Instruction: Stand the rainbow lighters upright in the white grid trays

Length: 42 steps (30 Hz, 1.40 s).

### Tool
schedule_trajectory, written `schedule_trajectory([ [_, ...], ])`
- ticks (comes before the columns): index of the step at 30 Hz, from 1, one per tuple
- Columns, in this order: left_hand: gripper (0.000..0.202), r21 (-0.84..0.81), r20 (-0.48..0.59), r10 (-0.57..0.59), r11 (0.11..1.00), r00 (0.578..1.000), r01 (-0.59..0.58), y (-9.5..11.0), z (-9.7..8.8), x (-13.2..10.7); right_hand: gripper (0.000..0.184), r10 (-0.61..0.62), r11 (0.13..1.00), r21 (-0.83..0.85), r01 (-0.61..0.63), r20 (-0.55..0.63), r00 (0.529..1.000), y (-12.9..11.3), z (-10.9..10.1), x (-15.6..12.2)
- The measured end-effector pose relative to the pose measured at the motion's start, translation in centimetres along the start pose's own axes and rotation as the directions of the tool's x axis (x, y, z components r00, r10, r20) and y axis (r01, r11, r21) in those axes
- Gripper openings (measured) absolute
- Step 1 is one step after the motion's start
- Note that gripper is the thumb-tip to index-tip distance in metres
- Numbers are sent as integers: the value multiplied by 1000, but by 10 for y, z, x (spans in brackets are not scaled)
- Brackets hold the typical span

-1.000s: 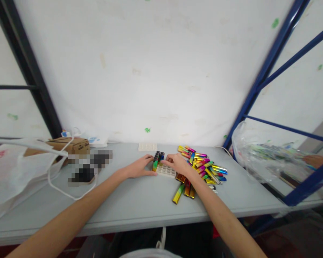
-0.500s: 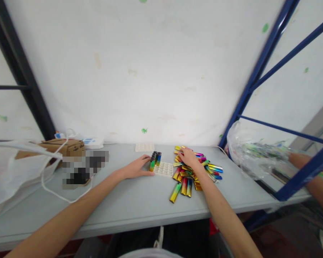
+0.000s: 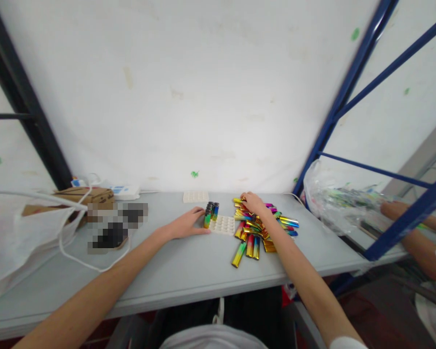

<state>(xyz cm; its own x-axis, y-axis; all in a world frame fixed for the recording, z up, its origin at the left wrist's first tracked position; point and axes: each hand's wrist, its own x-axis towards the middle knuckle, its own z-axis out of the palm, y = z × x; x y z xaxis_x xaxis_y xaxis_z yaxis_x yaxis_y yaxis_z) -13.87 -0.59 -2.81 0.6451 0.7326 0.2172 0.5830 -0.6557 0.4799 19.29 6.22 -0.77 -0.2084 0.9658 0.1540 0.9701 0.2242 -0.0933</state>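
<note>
My left hand (image 3: 187, 224) holds the left side of a white pitted tray (image 3: 223, 225), thumb along the near edge and fingers toward the back. Several shiny colour-graded lighters (image 3: 208, 216) with black tops stand upright in the tray's left part, beside the fingers. On the right lies a loose heap of similar metallic lighters (image 3: 253, 228), in gold, red, green, blue and purple. At the far side of that heap, my right hand (image 3: 253, 202) reaches down with bent fingers. Its fingertips are partly hidden, so what they hold cannot be made out.
Another white pitted tray (image 3: 195, 197) lies against the wall. To the left are a cardboard box (image 3: 90, 196), a white bag (image 3: 18, 237) and a white cable (image 3: 80, 264). A clear plastic bag (image 3: 330, 208) sits by the blue frame (image 3: 334, 116); another person's arm (image 3: 414, 232) is beyond it.
My right hand has moved toward the far edge of the heap, its fingers more bent. My left hand stays at the tray. The whole view has shifted slightly.
</note>
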Motion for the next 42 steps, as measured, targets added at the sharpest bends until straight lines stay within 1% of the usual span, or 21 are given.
schedule_trajectory([
  [4,74,-7,-5,-4,1000,1000,4,0,1,0,31,-117,993,34,117,8,993,3,-3,-8],
  [6,74,-11,-7,4,1000,1000,-4,0,0,0,31,-155,982,103,157,-23,988,6,-7,-9],
  [9,72,-15,-16,7,1000,1000,-8,1,0,0,29,-158,953,249,173,-82,984,8,-15,-8],
  [11,72,-9,-18,6,1000,1000,-6,1,0,0,26,-161,931,313,190,-117,980,7,-21,-9],
  [14,72,-4,-9,1,1000,1000,-1,2,0,0,29,-175,906,352,235,-195,965,-1,-26,-10],
  [17,73,-12,-7,-9,1000,1000,9,2,-1,-1,37,-188,889,367,273,-252,949,-13,-19,-14],
  [19,74,-17,-11,-6,1000,1000,6,1,-1,-1,34,-177,874,400,276,-266,948,-19,-11,-18],
  [21,74,-12,-17,3,1000,1000,-3,2,-1,-1,33,-122,864,442,241,-280,952,-24,-3,-22],
  [23,75,-7,-14,9,1000,1000,-9,2,-2,-1,36,-43,863,467,190,-308,950,-27,2,-24],
  [25,76,-7,-5,8,1000,1000,-8,3,-2,-2,42,3,845,503,178,-338,941,-32,4,-26],
  [26,77,-10,-2,9,1000,1000,-9,3,-3,-2,46,8,823,537,187,-340,940,-35,3,-27],
  [28,79,-18,-6,11,1000,1000,-11,4,-3,-2,52,-16,746,625,230,-329,944,-44,2,-29],
  [31,79,-28,-11,15,999,1000,-15,5,-4,-3,52,-91,581,763,282,-284,955,-62,-2,-37],
  [32,79,-28,-10,16,999,1000,-16,5,-4,-4,50,-119,513,811,282,-258,959,-68,-2,-39],
  [34,78,-23,-4,19,1000,1000,-19,6,-4,-4,47,-168,382,892,242,-191,967,-79,-2,-44],
  [35,78,-19,-1,19,1000,1000,-19,6,-4,-4,46,-170,338,917,211,-161,972,-84,-1,-45],
  [36,78,-16,1,18,1000,1000,-18,6,-4,-4,46,-147,319,930,184,-144,979,-87,0,-46],
  [37,78,-13,3,17,1000,1000,-17,6,-4,-4,46,-105,324,931,167,-140,985,-90,1,-46],
  [38,78,-11,4,15,1000,1000,-15,6,-4,-4,46,-51,348,924,160,-152,987,-92,2,-45],
  [40,78,-7,6,10,1000,1000,-10,6,-4,-3,49,38,427,889,169,-204,978,-93,4,-44],
  [42,78,1,7,7,1000,1000,-7,6,-4,-3,52,69,519,834,187,-259,964,-94,5,-43],
])
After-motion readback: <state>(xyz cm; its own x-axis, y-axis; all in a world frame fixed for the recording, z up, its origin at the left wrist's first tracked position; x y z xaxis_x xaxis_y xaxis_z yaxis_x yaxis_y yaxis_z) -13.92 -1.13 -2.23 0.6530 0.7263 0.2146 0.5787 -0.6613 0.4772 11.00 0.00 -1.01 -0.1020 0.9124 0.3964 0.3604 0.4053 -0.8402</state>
